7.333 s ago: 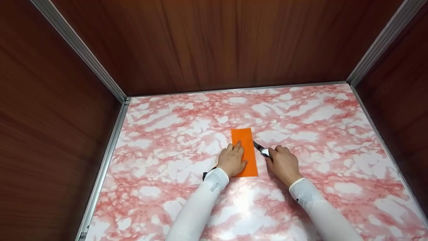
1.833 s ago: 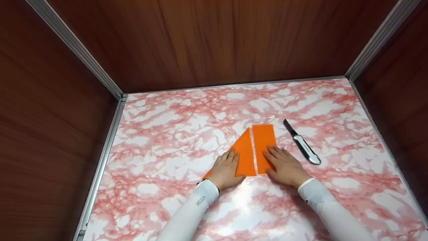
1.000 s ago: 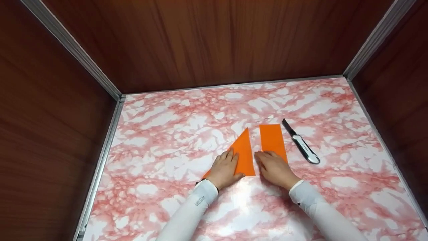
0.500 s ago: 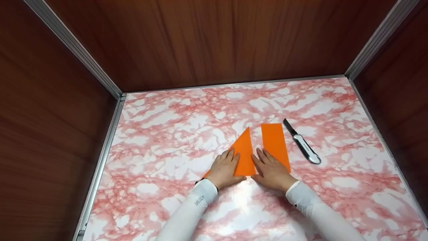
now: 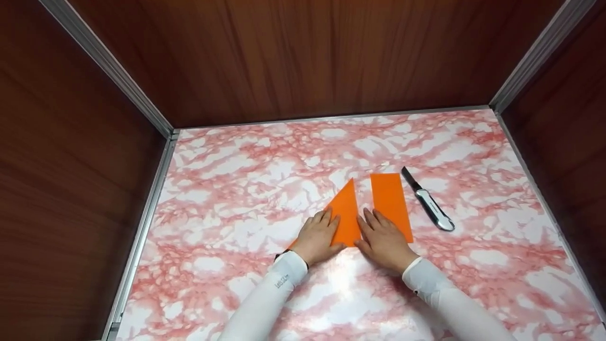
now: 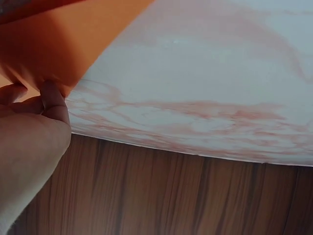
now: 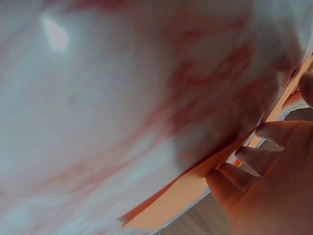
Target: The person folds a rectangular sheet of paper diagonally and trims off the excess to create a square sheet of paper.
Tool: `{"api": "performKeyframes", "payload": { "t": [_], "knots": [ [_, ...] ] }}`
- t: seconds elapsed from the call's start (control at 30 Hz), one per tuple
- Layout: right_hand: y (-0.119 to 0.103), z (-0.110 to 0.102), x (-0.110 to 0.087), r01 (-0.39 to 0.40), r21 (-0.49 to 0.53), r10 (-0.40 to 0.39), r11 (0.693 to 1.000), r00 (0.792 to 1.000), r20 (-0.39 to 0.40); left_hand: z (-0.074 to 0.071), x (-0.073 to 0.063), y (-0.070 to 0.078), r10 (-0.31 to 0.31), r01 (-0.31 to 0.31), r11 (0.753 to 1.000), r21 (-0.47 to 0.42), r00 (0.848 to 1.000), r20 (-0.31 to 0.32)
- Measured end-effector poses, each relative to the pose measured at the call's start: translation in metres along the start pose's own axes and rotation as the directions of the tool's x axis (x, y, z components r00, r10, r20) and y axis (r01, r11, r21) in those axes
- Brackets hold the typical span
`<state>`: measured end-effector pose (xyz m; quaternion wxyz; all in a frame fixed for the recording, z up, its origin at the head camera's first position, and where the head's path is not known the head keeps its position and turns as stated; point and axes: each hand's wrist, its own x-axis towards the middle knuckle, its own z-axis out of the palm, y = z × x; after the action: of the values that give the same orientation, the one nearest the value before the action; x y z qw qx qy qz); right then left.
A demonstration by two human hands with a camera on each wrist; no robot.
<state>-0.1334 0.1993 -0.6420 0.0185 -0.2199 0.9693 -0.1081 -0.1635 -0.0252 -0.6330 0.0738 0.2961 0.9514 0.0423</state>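
Two orange paper pieces lie side by side: a folded-looking triangle [image 5: 347,208] and a narrow rectangular strip [image 5: 390,199], with a slim gap between them. My left hand [image 5: 318,239] rests with spread fingers on the triangle, covering its lower left part. My right hand [image 5: 386,241] lies with fingers extended at the triangle's right edge, partly over the strip's lower left corner. In the left wrist view my left hand [image 6: 34,132] touches the orange paper [image 6: 63,39]. The right wrist view has my right hand [image 7: 269,186] beside the strip [image 7: 171,200].
A utility knife [image 5: 428,201] with its dark blade out lies right of the strip, blade pointing away. The red-and-white marbled table [image 5: 227,189] is bordered by metal rails [image 5: 137,237] and dark wood panels [image 5: 284,57].
The right hand held the knife earlier; now the knife lies on the table. The paper has become two pieces. The strip shifted right, and the right hand moved from it to the triangle's edge.
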Motion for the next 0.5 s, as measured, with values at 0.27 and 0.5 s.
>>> {"api": "performKeyframes", "payload": {
  "t": [0.27,0.5],
  "knots": [
    [-0.009,0.000,0.002,-0.035,0.071,0.034,0.997,0.999,0.004,-0.001,-0.002,0.000,0.005,-0.004,1.000,-0.012,1.000,0.011],
    [-0.011,0.004,0.002,-0.030,0.037,0.029,0.999,0.999,0.025,-0.001,-0.001,0.000,0.012,-0.012,1.000,-0.014,1.000,0.013]
  ]
}}
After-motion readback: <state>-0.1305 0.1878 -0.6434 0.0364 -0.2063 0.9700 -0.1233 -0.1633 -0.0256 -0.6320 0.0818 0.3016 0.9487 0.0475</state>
